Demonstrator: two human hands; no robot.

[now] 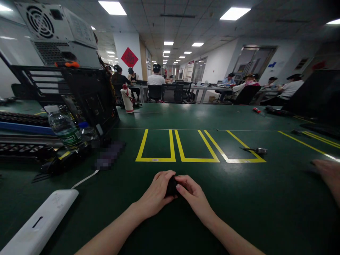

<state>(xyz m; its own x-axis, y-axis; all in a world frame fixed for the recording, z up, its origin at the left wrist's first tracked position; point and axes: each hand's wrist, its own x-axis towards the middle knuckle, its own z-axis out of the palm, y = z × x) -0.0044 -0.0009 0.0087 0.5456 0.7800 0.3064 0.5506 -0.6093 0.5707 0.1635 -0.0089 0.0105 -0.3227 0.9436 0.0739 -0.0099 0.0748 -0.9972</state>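
A small, dull black object (171, 188), seemingly compact though fingers hide most of its outline, sits between both bare hands at the smooth dark-green worktop (239, 198), nearer than the three yellow tape outlines (199, 160). The left grip (158, 191) curls around its left side; the right grip (193, 191) pinches its right side.

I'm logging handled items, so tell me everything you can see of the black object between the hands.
The black object is small and dark, with its outline mostly hidden. Its material and parts can't be made out. The left hand cups its left side; the right hand touches its right. It sits nearer the wearer than the yellow tape; whether it touches the green table is unclear.
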